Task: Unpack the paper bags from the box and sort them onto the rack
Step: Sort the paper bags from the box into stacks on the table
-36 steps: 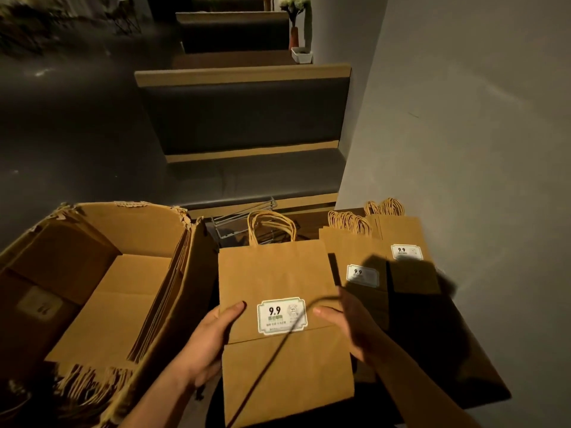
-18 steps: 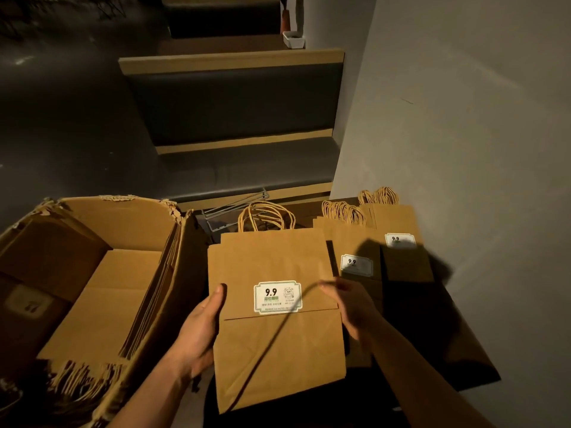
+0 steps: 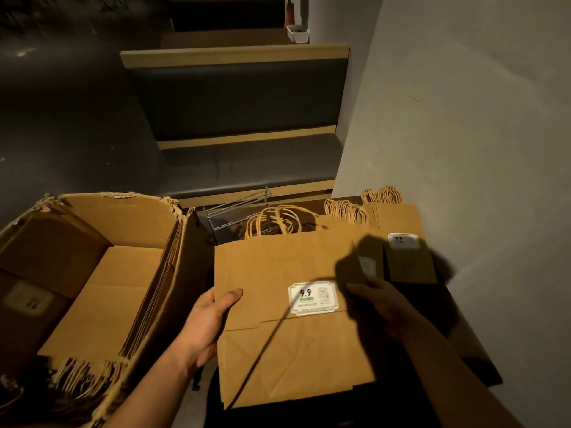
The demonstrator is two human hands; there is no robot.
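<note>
A flat stack of bags (image 3: 296,319) is held upright between both hands, in front of the rack (image 3: 238,208) and just right of the box (image 3: 92,273). The left hand (image 3: 207,322) grips the stack's left edge, thumb curled over the front face and the other fingers hidden behind; the right hand (image 3: 383,307) lies in shadow on the right edge, and whether its fingers curl round the stack cannot be told. More bags remain standing on edge in the box, and two sorted rows (image 3: 398,251) stand further right against the wall (image 3: 463,118). The step in hand is judged to be settling this stack into a slot. For that to go well, the edges should be squared first, the handles (image 3: 278,220) kept uppermost and clear of the rack's wires, and the label (image 3: 312,298) kept facing forward like the others. The stack should be lowered evenly, both sides supported until the base is seated, since loose bags could fan out or slide.
</note>
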